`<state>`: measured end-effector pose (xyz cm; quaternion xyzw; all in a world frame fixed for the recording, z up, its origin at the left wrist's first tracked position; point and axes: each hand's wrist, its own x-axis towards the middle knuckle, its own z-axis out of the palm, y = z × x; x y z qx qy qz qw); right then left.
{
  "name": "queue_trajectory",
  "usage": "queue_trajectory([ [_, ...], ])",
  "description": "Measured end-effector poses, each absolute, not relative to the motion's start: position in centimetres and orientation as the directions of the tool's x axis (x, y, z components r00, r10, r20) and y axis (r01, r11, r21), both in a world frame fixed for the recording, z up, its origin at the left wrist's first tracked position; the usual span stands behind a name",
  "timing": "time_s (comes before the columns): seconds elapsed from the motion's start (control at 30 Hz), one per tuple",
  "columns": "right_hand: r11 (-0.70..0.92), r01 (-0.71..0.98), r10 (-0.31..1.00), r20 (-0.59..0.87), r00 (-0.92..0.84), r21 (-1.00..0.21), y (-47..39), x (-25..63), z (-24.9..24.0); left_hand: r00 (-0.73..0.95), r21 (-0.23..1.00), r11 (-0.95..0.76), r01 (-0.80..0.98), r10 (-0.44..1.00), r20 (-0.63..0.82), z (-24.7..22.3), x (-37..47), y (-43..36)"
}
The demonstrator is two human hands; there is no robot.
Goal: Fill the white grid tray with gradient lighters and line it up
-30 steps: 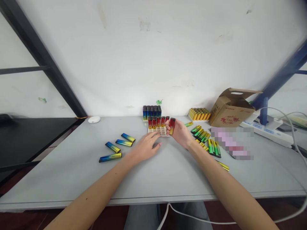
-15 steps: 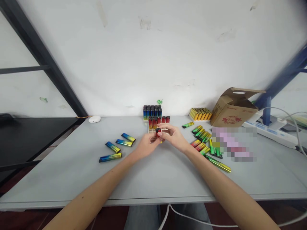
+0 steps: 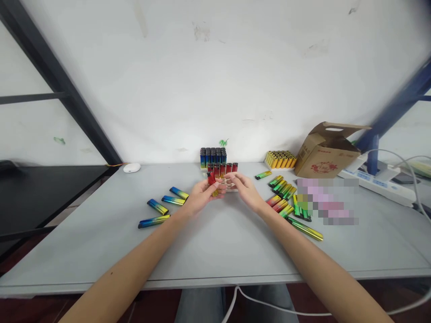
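My left hand (image 3: 204, 194) grips a red-and-yellow lighter (image 3: 212, 179), tilted with its dark top end upward. Close on the right, my right hand (image 3: 243, 188) holds nothing, its fingers apart and pointing toward the left hand. Just behind both hands stand several upright red lighters (image 3: 229, 168); the tray under them is mostly hidden by my fingers. Farther back, against the wall, a block of blue lighters (image 3: 213, 156) with dark tops stands in tight rows.
Blue-and-yellow lighters (image 3: 157, 207) lie loose on the left. Green-and-yellow lighters (image 3: 305, 228) and red-and-yellow lighters (image 3: 279, 205) lie at right. Behind them are a tray of yellow lighters (image 3: 281, 159), an open cardboard box (image 3: 325, 157) and a power strip (image 3: 380, 184). A white case (image 3: 131, 168) sits back left.
My left hand has drawn left with the lighter, which now shows more of its body. My right hand has come away from it, leaving a gap between the hands.
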<state>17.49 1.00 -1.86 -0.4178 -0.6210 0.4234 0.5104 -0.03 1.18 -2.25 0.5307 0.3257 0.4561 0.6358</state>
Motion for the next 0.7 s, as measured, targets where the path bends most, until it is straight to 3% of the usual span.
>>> queue_trajectory([
  [0.13,0.433,0.283,0.902,0.412,-0.131,-0.856,0.4,16.9,-1.9,0.427,0.996,-0.009,-0.087,0.903,0.046,-2.6,0.4,0.8],
  [0.33,0.432,0.249,0.902,0.412,-0.133,-0.867,-0.1,15.5,-2.1,0.438,0.977,-0.123,0.177,0.898,0.034,-2.5,0.7,-0.2],
  [0.5,0.253,-0.146,0.967,0.253,0.02,-0.956,0.5,16.0,-1.4,0.479,0.985,-0.126,0.115,0.876,0.056,-2.4,0.6,0.0],
  [0.6,0.169,-0.406,0.982,0.12,0.144,-0.898,0.8,17.4,-0.3,0.43,0.989,-0.048,0.14,0.903,-0.017,-2.3,0.6,0.1],
  [0.7,0.024,-0.616,0.999,0.005,0.033,-0.787,0.8,19.0,0.9,0.433,0.981,-0.022,0.192,0.899,-0.064,-2.0,0.5,-0.1],
])
